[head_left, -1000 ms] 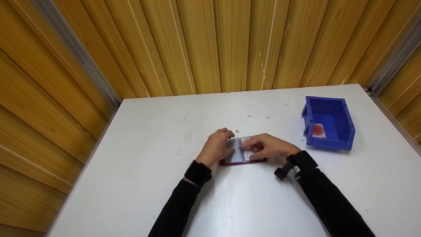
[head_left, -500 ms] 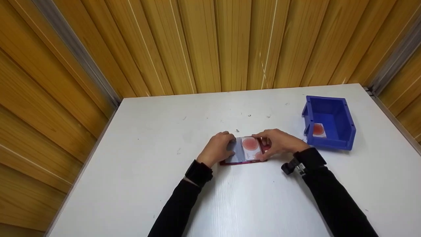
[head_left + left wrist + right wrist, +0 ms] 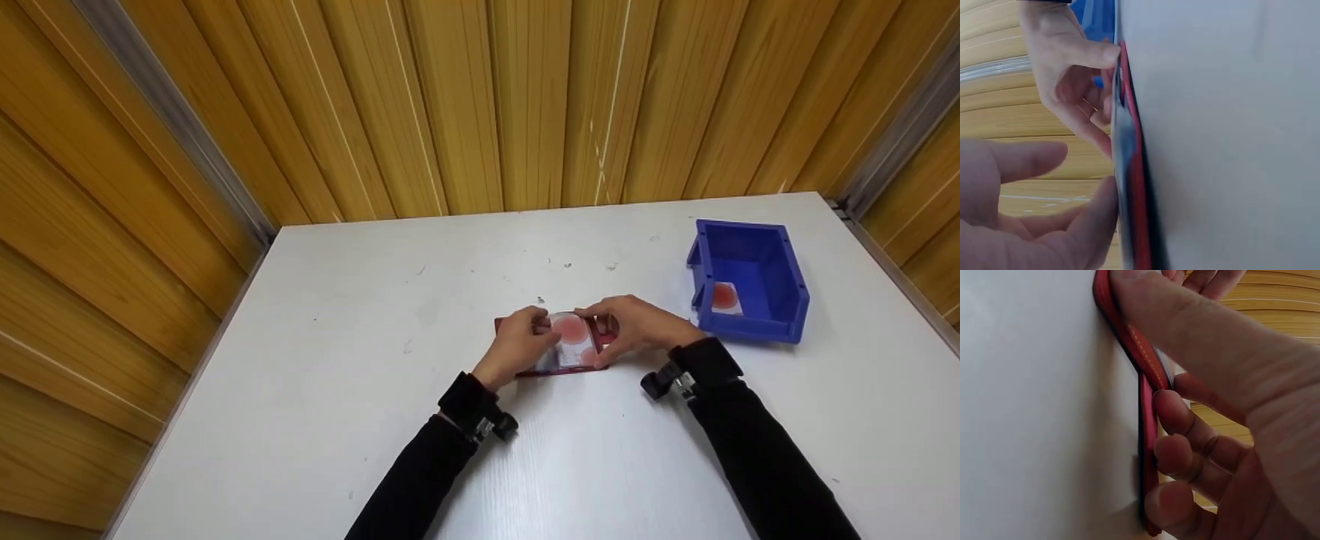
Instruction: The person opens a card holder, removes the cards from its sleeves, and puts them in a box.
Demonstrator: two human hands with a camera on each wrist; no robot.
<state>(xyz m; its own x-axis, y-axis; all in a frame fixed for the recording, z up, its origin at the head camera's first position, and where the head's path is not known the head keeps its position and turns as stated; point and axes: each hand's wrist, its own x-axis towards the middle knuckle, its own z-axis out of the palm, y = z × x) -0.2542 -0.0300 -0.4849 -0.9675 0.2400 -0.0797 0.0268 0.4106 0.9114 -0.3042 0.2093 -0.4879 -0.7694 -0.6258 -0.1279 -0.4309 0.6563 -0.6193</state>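
A red card holder (image 3: 574, 370) with clear sleeves lies open on the white table, its stitched edge showing in the right wrist view. In its right half is a white card (image 3: 576, 352) printed with red circles. My right hand (image 3: 641, 322) grips the holder's right side, thumb at the near edge and index finger at the far edge, other fingers curled against the red cover (image 3: 1148, 410). My left hand (image 3: 517, 345) is over the left half, reaching the card's left edge. In the left wrist view its thumb (image 3: 1103, 197) touches the sleeve, with the index finger apart from it.
A blue bin (image 3: 761, 274) stands at the right of the table, with another red-and-white card (image 3: 725, 298) inside it. Wood-look panels (image 3: 525, 105) wall the table behind and at the sides.
My right hand has moved from over the card to the holder's right side, uncovering the card. My left hand has since shifted right, from the left sleeve to the card's left edge.
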